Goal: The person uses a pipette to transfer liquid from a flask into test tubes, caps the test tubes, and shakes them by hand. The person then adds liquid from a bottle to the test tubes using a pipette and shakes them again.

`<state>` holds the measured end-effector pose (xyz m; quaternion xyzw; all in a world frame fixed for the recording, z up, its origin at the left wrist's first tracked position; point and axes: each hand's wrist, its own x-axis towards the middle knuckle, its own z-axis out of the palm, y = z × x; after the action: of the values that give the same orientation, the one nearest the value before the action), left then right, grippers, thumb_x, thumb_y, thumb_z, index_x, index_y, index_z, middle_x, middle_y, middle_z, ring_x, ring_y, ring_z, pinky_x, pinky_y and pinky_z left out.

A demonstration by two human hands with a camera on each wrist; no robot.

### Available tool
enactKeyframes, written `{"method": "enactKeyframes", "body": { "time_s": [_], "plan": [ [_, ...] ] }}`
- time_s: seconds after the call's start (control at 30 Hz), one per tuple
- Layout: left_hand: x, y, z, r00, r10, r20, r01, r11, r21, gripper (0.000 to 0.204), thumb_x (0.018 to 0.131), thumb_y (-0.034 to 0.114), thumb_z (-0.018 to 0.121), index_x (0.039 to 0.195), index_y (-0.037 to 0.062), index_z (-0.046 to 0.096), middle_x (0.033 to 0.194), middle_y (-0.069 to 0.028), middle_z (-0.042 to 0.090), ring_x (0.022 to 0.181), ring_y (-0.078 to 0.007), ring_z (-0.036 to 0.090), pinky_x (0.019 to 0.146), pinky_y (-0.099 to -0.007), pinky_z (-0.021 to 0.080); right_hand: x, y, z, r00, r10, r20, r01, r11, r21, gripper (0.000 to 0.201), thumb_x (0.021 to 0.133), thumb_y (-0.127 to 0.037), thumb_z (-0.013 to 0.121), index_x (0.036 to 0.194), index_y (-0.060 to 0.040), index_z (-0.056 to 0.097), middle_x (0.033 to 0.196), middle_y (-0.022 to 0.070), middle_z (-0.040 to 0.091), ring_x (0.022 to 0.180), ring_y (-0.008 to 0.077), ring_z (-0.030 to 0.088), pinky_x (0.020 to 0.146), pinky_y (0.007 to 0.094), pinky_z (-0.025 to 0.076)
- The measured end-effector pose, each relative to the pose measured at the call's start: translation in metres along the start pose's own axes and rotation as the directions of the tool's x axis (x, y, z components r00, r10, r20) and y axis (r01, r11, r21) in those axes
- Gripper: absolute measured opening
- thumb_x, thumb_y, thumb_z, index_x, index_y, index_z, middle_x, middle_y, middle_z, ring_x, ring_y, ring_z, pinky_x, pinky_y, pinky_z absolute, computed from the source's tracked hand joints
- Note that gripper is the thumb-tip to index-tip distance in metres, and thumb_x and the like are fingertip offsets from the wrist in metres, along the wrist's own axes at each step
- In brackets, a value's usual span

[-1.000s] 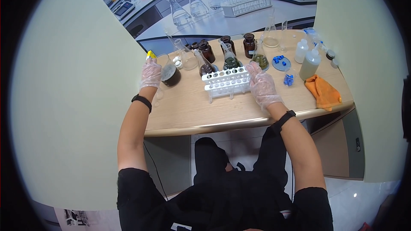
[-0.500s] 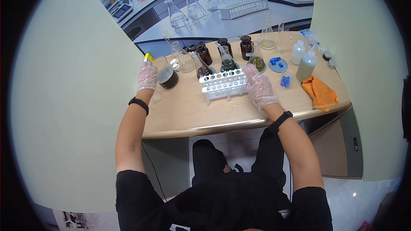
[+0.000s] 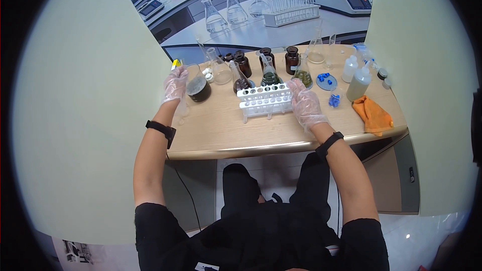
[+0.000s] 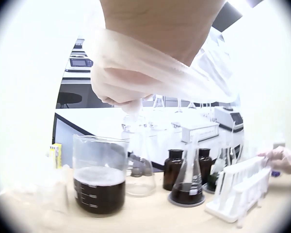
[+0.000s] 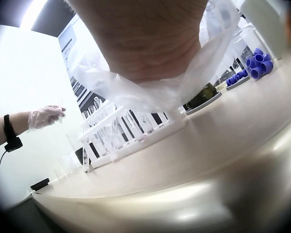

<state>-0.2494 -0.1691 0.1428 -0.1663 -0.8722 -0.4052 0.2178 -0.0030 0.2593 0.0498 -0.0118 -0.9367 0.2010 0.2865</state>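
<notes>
Both hands wear clear plastic gloves. My left hand point(image 3: 175, 85) is raised beside a large beaker of dark liquid point(image 3: 199, 93), its fingers bunched together. In the right wrist view, those fingers pinch a thin clear stick-like piece point(image 5: 62, 104) held upright; whether it is a rod or a narrow tube I cannot tell. My right hand point(image 3: 305, 104) grips the right end of a white test tube rack point(image 4: 225, 209). Several clear test tubes stand in the rack. Behind it are conical flasks with dark point(image 3: 241, 84), green point(image 3: 271, 78) and yellowish liquid point(image 3: 303, 77).
Brown bottles point(image 3: 291, 61) and an empty conical flask point(image 3: 221, 74) stand farther back. Blue caps lie in a dish point(image 3: 327, 83), with more blue pieces point(image 3: 334, 101) nearer. At the right are squeeze bottles point(image 3: 358, 86) and an orange cloth point(image 3: 372, 116). A yellow box point(image 3: 175, 63) sits far left.
My left hand has lifted and turned at the wrist, its fingertips shifting slightly toward the beaker. My right hand stays at the rack's end. The head view has shifted slightly.
</notes>
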Motion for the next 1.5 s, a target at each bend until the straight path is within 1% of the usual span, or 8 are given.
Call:
{"method": "enactKeyframes", "body": {
  "time_s": [0.33, 0.4, 0.53, 0.6, 0.9, 0.97, 1.1, 1.5],
  "plan": [
    [-0.100, 0.152, 0.020, 0.926, -0.143, 0.350, 0.234, 0.944, -0.233, 0.037, 0.104, 0.038, 0.066, 0.121, 0.0074, 0.074, 0.098, -0.0060, 0.074, 0.091, -0.0138, 0.065, 0.084, -0.0317, 0.052, 0.034, -0.019, -0.055, 0.968, -0.013, 0.249, 0.046, 0.991, -0.127, 0.047, 0.090, -0.014, 0.064, 0.137, -0.0097, 0.068, 0.139, 0.0175, 0.067, 0.125, 0.0365, 0.064, 0.106, 0.0440, 0.052],
    [-0.122, 0.182, 0.027, 0.922, -0.058, 0.383, 0.158, 0.959, -0.236, 0.034, 0.102, 0.032, 0.071, 0.122, 0.0057, 0.073, 0.100, -0.0024, 0.072, 0.089, -0.0123, 0.062, 0.083, -0.0297, 0.052, 0.038, -0.014, -0.055, 0.980, -0.152, -0.130, 0.169, 0.976, 0.135, 0.042, 0.089, -0.018, 0.067, 0.128, -0.0053, 0.071, 0.125, 0.0204, 0.072, 0.121, 0.0369, 0.067, 0.103, 0.0434, 0.053],
    [-0.142, 0.178, 0.081, 0.898, 0.120, 0.422, 0.101, 0.880, -0.463, 0.033, 0.102, 0.034, 0.070, 0.119, 0.0049, 0.072, 0.100, -0.0042, 0.071, 0.087, -0.0145, 0.062, 0.082, -0.0314, 0.052, 0.049, -0.035, -0.069, 0.998, -0.006, 0.058, -0.025, 0.854, 0.520, 0.034, 0.094, -0.024, 0.069, 0.121, -0.0029, 0.073, 0.114, 0.0151, 0.076, 0.111, 0.0263, 0.071, 0.098, 0.0368, 0.053],
    [-0.153, 0.189, 0.095, 0.866, 0.220, 0.449, -0.001, 0.899, -0.438, 0.033, 0.103, 0.034, 0.068, 0.119, 0.0048, 0.071, 0.096, -0.0064, 0.068, 0.087, -0.0166, 0.063, 0.081, -0.0330, 0.052, 0.046, -0.055, -0.087, 0.966, 0.015, 0.258, -0.219, 0.581, 0.784, 0.033, 0.098, -0.029, 0.072, 0.117, -0.0019, 0.075, 0.108, 0.0069, 0.075, 0.103, 0.0139, 0.067, 0.091, 0.0300, 0.053],
    [-0.173, 0.218, 0.129, 0.819, 0.265, 0.509, 0.040, 0.859, -0.511, 0.033, 0.104, 0.030, 0.068, 0.125, 0.0059, 0.071, 0.103, -0.0145, 0.074, 0.088, -0.0220, 0.067, 0.081, -0.0374, 0.054, 0.025, -0.068, -0.096, 0.946, 0.038, 0.322, -0.220, 0.804, 0.552, 0.024, 0.097, -0.021, 0.076, 0.110, -0.0007, 0.074, 0.095, 0.0023, 0.073, 0.088, 0.0101, 0.065, 0.080, 0.0276, 0.053],
    [-0.180, 0.225, 0.124, 0.928, 0.284, 0.240, -0.180, 0.908, -0.377, 0.033, 0.103, 0.030, 0.068, 0.124, 0.0053, 0.071, 0.107, -0.0169, 0.075, 0.096, -0.0286, 0.072, 0.085, -0.0396, 0.056, 0.026, -0.067, -0.098, 0.997, 0.061, 0.046, -0.075, 0.893, 0.444, 0.020, 0.094, -0.021, 0.073, 0.099, -0.0013, 0.074, 0.084, 0.0145, 0.072, 0.074, 0.0215, 0.067, 0.069, 0.0353, 0.053],
    [-0.180, 0.206, 0.110, 0.948, 0.248, 0.200, -0.158, 0.912, -0.377, 0.032, 0.102, 0.030, 0.068, 0.121, 0.0044, 0.072, 0.111, -0.0199, 0.075, 0.102, -0.0348, 0.073, 0.089, -0.0417, 0.057, 0.032, -0.037, -0.093, 0.972, 0.227, 0.058, -0.232, 0.902, 0.365, 0.021, 0.093, -0.022, 0.071, 0.100, -0.0016, 0.074, 0.084, 0.0196, 0.071, 0.074, 0.0288, 0.068, 0.070, 0.0384, 0.053],
    [-0.180, 0.154, 0.072, 0.972, 0.013, 0.236, 0.064, 0.946, -0.317, 0.022, 0.099, 0.020, 0.071, 0.114, 0.0036, 0.074, 0.094, -0.0090, 0.076, 0.085, -0.0164, 0.069, 0.079, -0.0326, 0.055, 0.033, -0.014, -0.035, 0.964, 0.139, 0.226, -0.190, 0.956, 0.223, 0.020, 0.084, -0.020, 0.074, 0.093, -0.0016, 0.075, 0.081, 0.0208, 0.072, 0.073, 0.0353, 0.070, 0.071, 0.0426, 0.055]
  ]
}}
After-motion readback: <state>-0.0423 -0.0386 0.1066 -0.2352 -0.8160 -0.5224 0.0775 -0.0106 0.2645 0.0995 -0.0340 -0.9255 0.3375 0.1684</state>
